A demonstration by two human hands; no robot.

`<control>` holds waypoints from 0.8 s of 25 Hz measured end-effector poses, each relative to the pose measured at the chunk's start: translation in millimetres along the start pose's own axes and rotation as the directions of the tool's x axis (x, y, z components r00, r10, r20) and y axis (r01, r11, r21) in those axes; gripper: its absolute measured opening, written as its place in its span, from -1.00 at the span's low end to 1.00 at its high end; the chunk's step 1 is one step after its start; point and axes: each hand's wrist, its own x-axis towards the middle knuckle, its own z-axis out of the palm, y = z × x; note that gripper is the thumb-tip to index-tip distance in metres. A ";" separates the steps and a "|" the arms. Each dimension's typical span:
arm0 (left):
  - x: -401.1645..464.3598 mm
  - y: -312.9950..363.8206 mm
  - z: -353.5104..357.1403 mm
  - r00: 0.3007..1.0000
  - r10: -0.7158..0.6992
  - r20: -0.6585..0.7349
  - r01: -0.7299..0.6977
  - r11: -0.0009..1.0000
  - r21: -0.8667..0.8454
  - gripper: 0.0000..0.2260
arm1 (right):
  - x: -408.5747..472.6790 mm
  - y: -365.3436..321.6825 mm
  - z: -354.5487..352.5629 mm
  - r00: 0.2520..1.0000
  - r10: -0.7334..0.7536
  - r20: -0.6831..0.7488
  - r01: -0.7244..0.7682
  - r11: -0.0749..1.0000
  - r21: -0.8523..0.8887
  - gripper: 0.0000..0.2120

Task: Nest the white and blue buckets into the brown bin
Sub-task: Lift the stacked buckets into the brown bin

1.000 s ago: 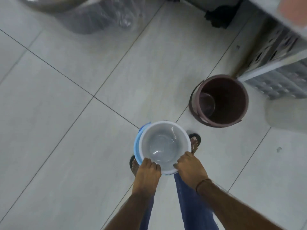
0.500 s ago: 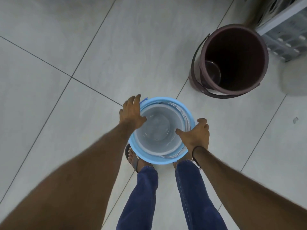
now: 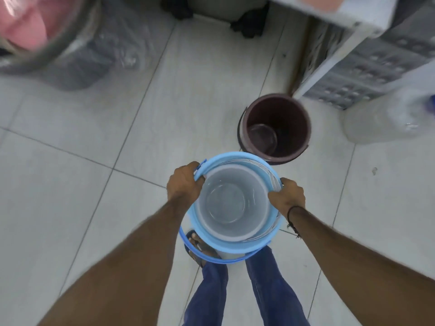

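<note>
blue bucket [image 3: 235, 243] lifted, fingers [image 3: 195, 182] gripping rim.

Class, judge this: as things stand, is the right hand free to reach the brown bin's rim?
Probably not yet: the right hand grips the blue bucket, as does the left hand. The brown bin stands open ahead, unobstructed.

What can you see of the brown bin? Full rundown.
The brown bin is a round, dark brown, plastic-looking bucket standing upright on the tiled floor, beside a white perforated crate. Its mouth is open; a dark handle hangs down its left side. Something round lies at the bottom. No hand touches it.
</note>
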 end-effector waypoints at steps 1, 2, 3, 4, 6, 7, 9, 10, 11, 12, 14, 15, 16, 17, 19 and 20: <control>-6.2 30.9 -27.0 1.000 -0.002 0.003 0.002 1.000 -0.017 -0.89 | -12.4 -16.9 -35.6 0.999 -0.021 -0.028 0.020 1.000 -0.001 -0.77; -10.5 61.1 -51.2 1.000 0.008 -0.003 -0.008 1.000 -0.027 -0.88 | -21.4 -32.3 -70.3 0.997 -0.050 -0.062 0.050 0.999 -0.010 -0.70; -11.1 91.9 -71.4 1.000 0.027 -0.009 -0.027 0.999 -0.030 -0.87 | -26.3 -45.7 -104.6 0.992 -0.074 -0.099 0.073 0.997 -0.016 -0.65; -5.8 119.9 -86.3 0.999 0.050 -0.022 -0.050 0.998 -0.033 -0.85 | -23.6 -58.1 -133.2 0.985 -0.096 -0.144 0.096 0.995 -0.009 -0.63; 13.4 169.4 -99.5 0.994 0.102 -0.039 -0.104 0.993 -0.052 -0.83 | -5.0 -77.4 -181.2 0.971 -0.117 -0.209 0.122 0.993 0.010 -0.65; 25.3 187.8 -98.7 0.991 0.123 -0.044 -0.126 0.990 -0.063 -0.81 | 8.6 -84.4 -198.1 0.966 -0.128 -0.225 0.134 0.991 0.008 -0.67; 58.7 220.2 -80.5 0.990 0.137 -0.043 -0.140 0.988 -0.072 -0.78 | 52.8 -92.5 -220.6 0.962 -0.128 -0.242 0.132 0.991 -0.001 -0.71; 78.1 231.1 -66.6 0.989 0.136 -0.050 -0.139 0.988 -0.073 -0.76 | 78.3 -93.0 -225.5 0.962 -0.124 -0.244 0.125 0.992 -0.014 -0.71; 98.9 240.0 -52.6 0.988 0.135 -0.068 -0.141 0.986 -0.083 -0.72 | 105.3 -92.6 -228.1 0.961 -0.120 -0.248 0.121 0.993 -0.012 -0.72; 121.2 246.3 -37.5 0.989 0.123 -0.076 -0.129 0.988 -0.084 -0.68 | 134.7 -92.0 -227.1 0.963 -0.105 -0.249 0.109 0.994 0.002 -0.73; 163.1 247.8 -5.3 0.992 0.116 -0.045 -0.117 0.992 -0.040 -0.66 | 184.3 -86.5 -215.3 0.976 -0.082 -0.202 0.084 0.996 0.003 -0.75; 186.2 246.9 15.6 0.994 0.109 -0.013 -0.109 0.994 -0.025 -0.68 | 213.3 -81.9 -207.0 0.981 -0.081 -0.178 0.081 0.997 -0.006 -0.74; 214.0 244.0 48.0 0.998 0.070 0.008 -0.070 0.997 -0.019 -0.70 | 252.2 -73.4 -194.8 0.985 -0.071 -0.155 0.067 0.997 -0.032 -0.73; 222.9 239.1 60.1 0.999 0.036 0.003 -0.036 0.999 -0.024 -0.70 | 265.1 -69.7 -187.3 0.986 -0.077 -0.145 0.070 0.996 -0.049 -0.72; 223.0 226.0 73.4 1.000 -0.010 -0.008 0.009 1.000 -0.019 -0.68 | 271.6 -59.2 -170.7 0.993 -0.083 -0.089 0.077 0.995 -0.061 -0.70; 232.9 221.8 90.0 0.999 -0.034 -0.003 0.034 0.999 -0.002 -0.66 | 287.0 -53.7 -161.1 0.994 -0.079 -0.072 0.074 0.995 -0.072 -0.68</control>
